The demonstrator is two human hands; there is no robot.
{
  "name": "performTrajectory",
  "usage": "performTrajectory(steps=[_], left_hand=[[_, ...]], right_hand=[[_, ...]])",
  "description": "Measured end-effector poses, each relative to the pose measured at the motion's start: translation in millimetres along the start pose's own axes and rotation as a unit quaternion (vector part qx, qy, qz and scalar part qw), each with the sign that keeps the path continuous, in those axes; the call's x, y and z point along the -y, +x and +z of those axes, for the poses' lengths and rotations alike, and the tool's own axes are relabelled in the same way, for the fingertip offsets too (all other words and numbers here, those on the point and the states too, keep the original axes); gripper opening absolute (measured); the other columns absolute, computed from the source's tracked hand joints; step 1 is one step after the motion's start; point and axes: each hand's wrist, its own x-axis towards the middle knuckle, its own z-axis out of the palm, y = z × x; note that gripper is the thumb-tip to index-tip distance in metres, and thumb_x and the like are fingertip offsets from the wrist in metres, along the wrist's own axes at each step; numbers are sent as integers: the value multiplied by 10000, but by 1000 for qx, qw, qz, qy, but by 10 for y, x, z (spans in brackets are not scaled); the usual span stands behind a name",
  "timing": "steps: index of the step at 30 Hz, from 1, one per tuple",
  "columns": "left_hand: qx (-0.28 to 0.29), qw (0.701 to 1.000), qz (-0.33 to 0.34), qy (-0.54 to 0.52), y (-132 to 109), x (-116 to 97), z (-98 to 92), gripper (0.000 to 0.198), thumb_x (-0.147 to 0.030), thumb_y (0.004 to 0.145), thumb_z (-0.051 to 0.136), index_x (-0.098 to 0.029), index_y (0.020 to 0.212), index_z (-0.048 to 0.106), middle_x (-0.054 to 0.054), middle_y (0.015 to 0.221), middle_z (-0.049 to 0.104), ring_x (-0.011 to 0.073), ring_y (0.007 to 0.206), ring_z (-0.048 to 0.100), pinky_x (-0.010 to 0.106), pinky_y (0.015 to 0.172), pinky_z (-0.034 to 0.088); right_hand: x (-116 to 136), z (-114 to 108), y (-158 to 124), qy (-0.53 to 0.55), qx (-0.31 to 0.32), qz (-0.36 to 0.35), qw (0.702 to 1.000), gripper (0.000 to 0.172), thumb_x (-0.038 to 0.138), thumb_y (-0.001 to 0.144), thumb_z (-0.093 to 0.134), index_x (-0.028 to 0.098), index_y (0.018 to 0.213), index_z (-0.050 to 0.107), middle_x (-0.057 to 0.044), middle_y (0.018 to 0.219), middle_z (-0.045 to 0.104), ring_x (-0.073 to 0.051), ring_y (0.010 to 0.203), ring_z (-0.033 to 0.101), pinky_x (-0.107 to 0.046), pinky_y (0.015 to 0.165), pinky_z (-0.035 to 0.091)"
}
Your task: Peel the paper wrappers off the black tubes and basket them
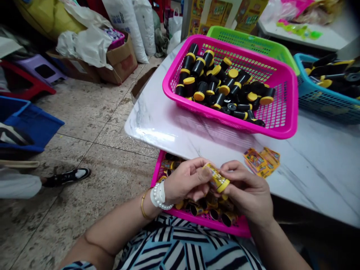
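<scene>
Both my hands hold one small cylinder [217, 178] with a yellow printed label and a yellow end, tilted over the table's front edge. My left hand [194, 176] grips its upper end between thumb and fingers. My right hand [246, 187] pinches it from the right side, near the yellow end. Below my hands a pink basket [236, 229] on my lap contains several labelled cylinders, some with dark open ends. To the right of my right hand lies a small stack of printed labels [261, 161] on the table.
A larger pink basket [294, 108] of black cylinders with yellow ends stands on the white marbled table [157, 123]. Behind it is a green basket [253, 41]; a blue basket [329, 103] stands right. On the floor are cardboard boxes [123, 62], a blue bin [42, 127] and a person's shoe [67, 177].
</scene>
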Motion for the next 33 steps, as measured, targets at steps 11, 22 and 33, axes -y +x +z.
performTrajectory(steps=[11,22,33], left_hand=[[23,988,-30,-150,12,136,-35,505,-518,740,842,-130,987,632,-32,645,628,16,350,450,127,317,294],[0,989,-38,-143,-76,118,34,531,-595,724,812,-134,878,599,-76,476,571,27,253,372,134,246,224],[-11,993,-63,-102,-63,280,61,508,-645,805,717,-170,867,549,-120,401,484,31,219,282,142,243,190]], right_hand=[[51,9,3,-175,-32,-106,978,189,200,823,812,278,995,801,-37,871,657,-174,778,666,-305,677,583],[69,-20,-73,-249,-25,-181,951,389,49,792,791,306,1084,783,-25,898,745,-184,777,726,-309,686,631],[11,52,-212,-276,-39,-202,939,436,-9,791,761,304,1094,769,-23,889,719,-186,771,717,-335,680,635]])
